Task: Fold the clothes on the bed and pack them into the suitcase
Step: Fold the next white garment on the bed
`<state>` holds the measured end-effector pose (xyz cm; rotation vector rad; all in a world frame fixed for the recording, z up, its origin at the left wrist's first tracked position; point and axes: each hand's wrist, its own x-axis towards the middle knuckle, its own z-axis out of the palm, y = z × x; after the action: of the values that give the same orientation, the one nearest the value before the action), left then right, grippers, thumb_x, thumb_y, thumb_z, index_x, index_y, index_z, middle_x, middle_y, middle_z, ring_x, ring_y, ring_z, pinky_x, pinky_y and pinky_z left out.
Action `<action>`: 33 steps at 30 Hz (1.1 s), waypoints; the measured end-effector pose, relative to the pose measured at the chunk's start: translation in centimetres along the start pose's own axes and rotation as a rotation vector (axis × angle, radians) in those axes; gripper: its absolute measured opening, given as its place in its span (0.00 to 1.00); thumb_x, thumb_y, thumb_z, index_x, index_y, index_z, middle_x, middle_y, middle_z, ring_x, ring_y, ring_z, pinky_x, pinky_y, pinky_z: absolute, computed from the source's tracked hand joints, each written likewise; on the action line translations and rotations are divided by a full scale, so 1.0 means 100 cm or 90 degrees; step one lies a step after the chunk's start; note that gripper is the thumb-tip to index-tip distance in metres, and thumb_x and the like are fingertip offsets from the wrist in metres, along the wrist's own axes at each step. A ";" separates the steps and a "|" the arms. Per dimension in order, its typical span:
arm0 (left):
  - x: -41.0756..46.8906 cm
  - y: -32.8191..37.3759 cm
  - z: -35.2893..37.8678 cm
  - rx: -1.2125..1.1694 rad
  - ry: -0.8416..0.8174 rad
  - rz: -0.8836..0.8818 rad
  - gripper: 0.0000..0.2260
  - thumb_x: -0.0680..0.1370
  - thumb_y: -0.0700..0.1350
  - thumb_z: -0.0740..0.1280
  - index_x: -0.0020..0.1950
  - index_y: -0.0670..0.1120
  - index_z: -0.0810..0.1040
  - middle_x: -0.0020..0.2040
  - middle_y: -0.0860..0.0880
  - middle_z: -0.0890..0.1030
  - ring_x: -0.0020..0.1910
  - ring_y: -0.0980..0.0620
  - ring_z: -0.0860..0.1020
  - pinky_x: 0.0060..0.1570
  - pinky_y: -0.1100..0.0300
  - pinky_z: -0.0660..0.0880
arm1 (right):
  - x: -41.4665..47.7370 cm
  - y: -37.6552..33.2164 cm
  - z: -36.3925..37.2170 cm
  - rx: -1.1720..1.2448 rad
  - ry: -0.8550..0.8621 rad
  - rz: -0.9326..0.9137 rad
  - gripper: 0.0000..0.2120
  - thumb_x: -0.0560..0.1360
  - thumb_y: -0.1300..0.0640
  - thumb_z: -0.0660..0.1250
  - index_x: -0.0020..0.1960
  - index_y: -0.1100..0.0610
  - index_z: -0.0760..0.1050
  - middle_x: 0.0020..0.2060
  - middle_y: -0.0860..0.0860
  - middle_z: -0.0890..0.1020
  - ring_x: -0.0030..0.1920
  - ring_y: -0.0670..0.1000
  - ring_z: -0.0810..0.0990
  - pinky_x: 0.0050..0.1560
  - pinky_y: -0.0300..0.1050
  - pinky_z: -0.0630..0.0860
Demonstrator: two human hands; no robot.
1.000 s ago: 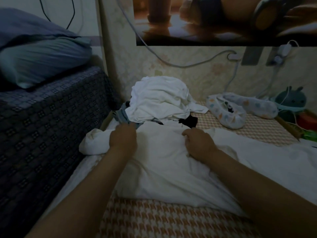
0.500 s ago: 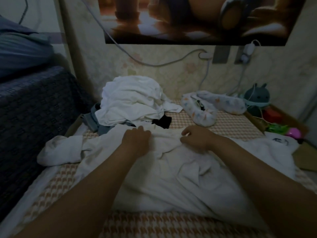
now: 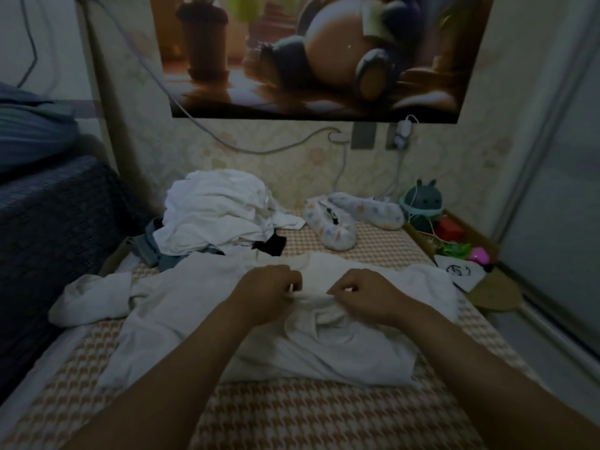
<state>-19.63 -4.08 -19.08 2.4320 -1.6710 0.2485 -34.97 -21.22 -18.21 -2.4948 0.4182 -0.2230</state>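
A person's left hand and right hand, fingers curled, each pinch a raised fold at the middle of a crumpled white cotton shirt spread across the orange-and-cream houndstooth bed cover. Just behind it, near the wall, lies a heap of white clothes over blue denim.

Shirt: plain off-white. Clothes pile: white. Denim garment: faded blue. Small garment: black. Bed cover: orange-and-cream houndstooth. Slippers: white, pastel spots. Plush toy: teal. Box: red. Side cover: navy, small checks.
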 end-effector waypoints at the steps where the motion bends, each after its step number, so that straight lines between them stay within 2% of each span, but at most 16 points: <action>1: -0.010 0.001 -0.006 -0.006 -0.062 -0.013 0.05 0.75 0.48 0.67 0.51 0.55 0.76 0.49 0.53 0.76 0.49 0.50 0.76 0.41 0.60 0.66 | -0.002 -0.001 0.000 0.032 0.007 0.008 0.10 0.77 0.54 0.65 0.54 0.48 0.83 0.49 0.39 0.80 0.45 0.35 0.76 0.48 0.32 0.70; 4: -0.034 0.006 -0.015 -0.005 -0.384 -0.043 0.13 0.76 0.48 0.67 0.61 0.54 0.77 0.58 0.52 0.76 0.58 0.50 0.75 0.51 0.62 0.70 | -0.003 0.004 0.004 -0.073 -0.057 0.064 0.17 0.75 0.48 0.67 0.63 0.48 0.77 0.59 0.47 0.79 0.54 0.44 0.76 0.54 0.38 0.71; 5: -0.037 0.007 -0.016 -0.042 -0.442 -0.079 0.13 0.77 0.47 0.66 0.61 0.52 0.78 0.60 0.51 0.76 0.59 0.49 0.75 0.53 0.62 0.70 | -0.004 0.004 0.007 -0.114 -0.106 0.073 0.20 0.74 0.46 0.68 0.65 0.49 0.75 0.61 0.48 0.78 0.57 0.47 0.76 0.56 0.39 0.71; 6: -0.038 0.006 -0.014 -0.081 -0.445 -0.112 0.12 0.77 0.46 0.65 0.60 0.50 0.79 0.60 0.49 0.77 0.58 0.49 0.75 0.54 0.61 0.72 | -0.004 0.005 0.011 -0.133 -0.147 0.075 0.22 0.73 0.46 0.70 0.65 0.49 0.75 0.62 0.48 0.77 0.59 0.48 0.76 0.56 0.38 0.70; 8: -0.036 0.004 -0.011 -0.081 -0.334 -0.131 0.10 0.77 0.46 0.63 0.54 0.48 0.82 0.56 0.48 0.79 0.54 0.48 0.77 0.52 0.57 0.75 | -0.004 0.005 0.017 -0.128 -0.149 0.061 0.21 0.72 0.51 0.71 0.65 0.50 0.76 0.62 0.48 0.77 0.61 0.49 0.75 0.56 0.36 0.68; 11: -0.027 0.002 0.004 -0.033 -0.142 -0.075 0.11 0.77 0.42 0.63 0.58 0.51 0.76 0.58 0.49 0.73 0.57 0.48 0.73 0.51 0.54 0.73 | 0.000 0.011 0.017 -0.083 0.012 0.049 0.15 0.73 0.62 0.66 0.58 0.51 0.79 0.60 0.51 0.78 0.61 0.50 0.75 0.59 0.38 0.70; 14: -0.016 0.006 0.016 -0.061 -0.191 -0.027 0.23 0.76 0.43 0.64 0.70 0.56 0.67 0.64 0.51 0.69 0.63 0.49 0.68 0.57 0.51 0.72 | 0.004 0.015 0.011 -0.020 0.216 0.042 0.14 0.72 0.66 0.64 0.52 0.54 0.82 0.54 0.53 0.81 0.55 0.51 0.78 0.56 0.42 0.73; 17: -0.004 0.009 0.025 -0.106 -0.260 -0.051 0.22 0.76 0.43 0.64 0.70 0.52 0.71 0.67 0.50 0.73 0.66 0.48 0.70 0.63 0.56 0.68 | 0.003 0.014 0.006 0.081 0.315 0.037 0.16 0.70 0.72 0.63 0.47 0.56 0.83 0.48 0.52 0.83 0.50 0.50 0.80 0.53 0.40 0.73; 18: -0.001 0.008 0.027 -0.120 -0.239 -0.064 0.22 0.75 0.42 0.65 0.69 0.50 0.71 0.67 0.49 0.73 0.65 0.48 0.71 0.62 0.58 0.68 | 0.003 0.012 0.003 0.124 0.287 0.050 0.17 0.69 0.73 0.62 0.45 0.56 0.84 0.46 0.50 0.83 0.48 0.48 0.80 0.52 0.38 0.74; 20: 0.006 0.003 0.029 -0.152 -0.114 -0.079 0.21 0.75 0.40 0.66 0.68 0.48 0.69 0.63 0.47 0.74 0.60 0.47 0.75 0.56 0.58 0.71 | 0.004 0.007 0.001 0.230 0.138 0.103 0.17 0.71 0.70 0.62 0.43 0.54 0.85 0.41 0.45 0.84 0.43 0.44 0.80 0.46 0.35 0.76; 23: 0.021 0.001 0.022 -0.172 0.082 -0.057 0.21 0.79 0.43 0.58 0.72 0.48 0.66 0.68 0.45 0.70 0.58 0.43 0.76 0.51 0.51 0.75 | 0.007 0.004 0.004 0.308 -0.051 0.172 0.16 0.78 0.55 0.63 0.40 0.57 0.86 0.37 0.48 0.85 0.41 0.49 0.79 0.49 0.44 0.77; 24: 0.027 0.002 0.019 -0.173 0.064 -0.035 0.23 0.80 0.45 0.56 0.75 0.48 0.63 0.72 0.46 0.67 0.63 0.44 0.74 0.56 0.52 0.73 | 0.008 0.005 0.004 0.289 -0.052 0.160 0.15 0.77 0.52 0.66 0.39 0.58 0.86 0.37 0.50 0.86 0.41 0.50 0.79 0.50 0.45 0.77; 26: 0.036 0.006 0.020 -0.180 -0.121 -0.020 0.26 0.80 0.41 0.60 0.78 0.52 0.58 0.75 0.49 0.65 0.70 0.48 0.69 0.61 0.58 0.68 | 0.008 0.009 0.003 0.235 -0.047 0.106 0.06 0.72 0.53 0.75 0.46 0.55 0.86 0.39 0.51 0.85 0.40 0.47 0.82 0.47 0.42 0.80; 28: 0.038 0.006 0.029 -0.142 -0.275 -0.033 0.29 0.78 0.39 0.65 0.76 0.54 0.61 0.72 0.50 0.70 0.67 0.50 0.71 0.60 0.60 0.69 | 0.007 0.013 0.001 0.239 -0.113 0.106 0.19 0.67 0.58 0.79 0.56 0.52 0.82 0.44 0.51 0.85 0.44 0.47 0.83 0.46 0.41 0.81; 30: 0.038 0.005 0.034 -0.081 -0.255 -0.046 0.25 0.77 0.42 0.66 0.73 0.56 0.67 0.68 0.49 0.72 0.65 0.49 0.73 0.61 0.56 0.71 | 0.006 0.012 -0.003 0.164 -0.185 0.163 0.26 0.64 0.55 0.81 0.61 0.51 0.79 0.47 0.49 0.83 0.47 0.46 0.82 0.46 0.39 0.80; 33: 0.034 0.010 0.027 -0.098 -0.295 -0.056 0.20 0.77 0.47 0.65 0.69 0.58 0.71 0.68 0.52 0.73 0.63 0.49 0.74 0.59 0.54 0.73 | 0.009 0.012 -0.009 0.027 -0.244 0.209 0.24 0.62 0.51 0.82 0.57 0.52 0.81 0.48 0.46 0.82 0.47 0.44 0.81 0.44 0.38 0.81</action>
<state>-19.23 -8.11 -20.86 2.5666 -1.6587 -0.4737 -34.62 -22.90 -18.14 -2.3124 0.6381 0.3669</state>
